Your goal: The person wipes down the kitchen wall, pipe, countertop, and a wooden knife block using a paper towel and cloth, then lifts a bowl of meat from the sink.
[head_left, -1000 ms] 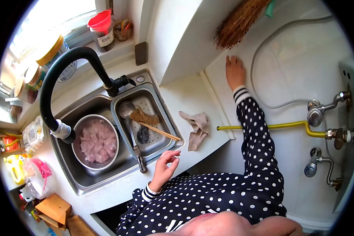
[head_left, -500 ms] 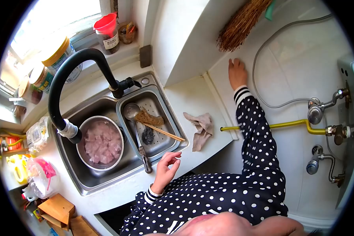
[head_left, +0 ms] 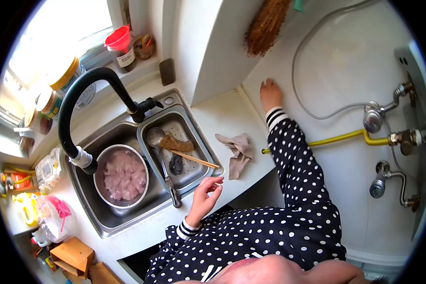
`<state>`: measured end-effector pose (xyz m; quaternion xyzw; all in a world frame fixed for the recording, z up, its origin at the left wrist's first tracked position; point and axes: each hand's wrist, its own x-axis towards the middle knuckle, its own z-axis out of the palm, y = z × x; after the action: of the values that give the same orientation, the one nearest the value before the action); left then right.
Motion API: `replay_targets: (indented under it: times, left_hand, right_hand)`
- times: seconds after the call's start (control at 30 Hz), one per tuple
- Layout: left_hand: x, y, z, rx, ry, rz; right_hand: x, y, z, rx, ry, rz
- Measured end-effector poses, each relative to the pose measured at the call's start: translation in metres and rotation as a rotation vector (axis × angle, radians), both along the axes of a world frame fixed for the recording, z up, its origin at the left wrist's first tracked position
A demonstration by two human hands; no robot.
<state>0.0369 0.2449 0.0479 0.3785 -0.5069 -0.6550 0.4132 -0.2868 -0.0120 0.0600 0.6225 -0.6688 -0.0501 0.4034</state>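
My left hand (head_left: 206,198) hovers at the front edge of the sink, fingers loosely bent and apart, holding nothing. Close to it is the wooden handle of a metal ladle (head_left: 164,163), lying in the small drainer basin (head_left: 194,176). A brown scrubbing pad (head_left: 177,143), a pair of chopsticks (head_left: 196,159) and a dark steel-wool scourer (head_left: 176,164) share that basin. My right arm reaches out to the right, with my right hand (head_left: 270,96) at the white wall below a straw broom (head_left: 268,27). Its fingers are partly bent, slightly apart, with nothing visible in them.
A pot (head_left: 147,182) of pale pink meat pieces in water stands in the large basin under a black faucet (head_left: 64,111). A crumpled cloth (head_left: 240,154) lies on the counter. A yellow gas pipe (head_left: 336,137) runs behind my right arm. Jars (head_left: 47,102) line the windowsill.
The view has shifted a little, moving the broom and pipes leftward in the picture. My right hand sits slightly lower, farther from the broom's bristles. My left hand has barely moved.
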Motion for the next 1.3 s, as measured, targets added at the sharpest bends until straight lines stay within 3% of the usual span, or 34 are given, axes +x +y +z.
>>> replay_targets:
  times: [0.03, 0.1, 0.17, 0.27, 0.37, 0.4, 0.5, 0.6, 0.73, 0.77, 0.87, 1.03, 1.2, 1.3]
  left_hand:
    - [-0.006, -0.004, 0.001, 0.000, 0.006, -0.022]
    - [-0.026, -0.019, 0.000, -0.046, 0.035, -0.022]
    - [-0.048, -0.037, 0.004, -0.097, 0.127, -0.027]
    - [-0.085, -0.069, 0.016, 0.069, 0.317, -0.009]
    - [-0.111, -0.088, 0.027, 0.314, 0.551, -0.056]
    - [-0.118, -0.086, 0.030, 0.381, 0.633, -0.076]
    - [-0.140, -0.073, 0.028, 0.258, 0.431, -0.096]
    - [-0.162, -0.056, 0.011, 0.171, 0.319, 0.041]
    - [-0.167, -0.047, -0.011, 0.189, 0.332, -0.037]
    - [-0.164, -0.049, -0.011, 0.185, 0.207, -0.046]
    - [-0.162, -0.063, 0.007, 0.161, 0.239, 0.025]
    - [-0.195, -0.143, 0.017, -0.158, -0.143, 0.457]
    - [-0.285, -0.230, 0.006, -0.418, -0.076, 0.800]
    - [-0.321, -0.203, 0.021, -0.331, 0.136, 0.800]
  right_hand:
    - [-0.003, 0.020, -0.004, 0.076, -0.109, 0.070]
    - [0.032, 0.073, 0.033, 0.280, -0.619, 0.093]
    - [0.042, 0.105, 0.030, 0.235, -1.321, 0.443]
    - [0.062, 0.158, 0.054, 0.314, -2.525, 0.257]
    - [0.058, 0.193, 0.065, 0.336, -2.696, 0.217]
    - [0.055, 0.202, 0.064, 0.341, -2.661, 0.177]
    - [0.041, 0.224, 0.057, 0.329, -2.565, 0.131]
    - [0.026, 0.241, 0.051, 0.437, -2.416, 0.148]
    - [0.005, 0.250, 0.022, 0.461, -2.111, 0.162]
    - [0.001, 0.249, 0.008, 0.305, -2.051, 0.232]
    - [0.004, 0.243, 0.019, 0.145, -2.029, 0.255]
    - [0.014, 0.258, 0.068, -0.033, -1.882, 0.410]
    - [0.000, 0.308, 0.087, -0.099, -1.479, 0.357]
    - [-0.013, 0.340, 0.083, -0.119, -1.506, 0.279]
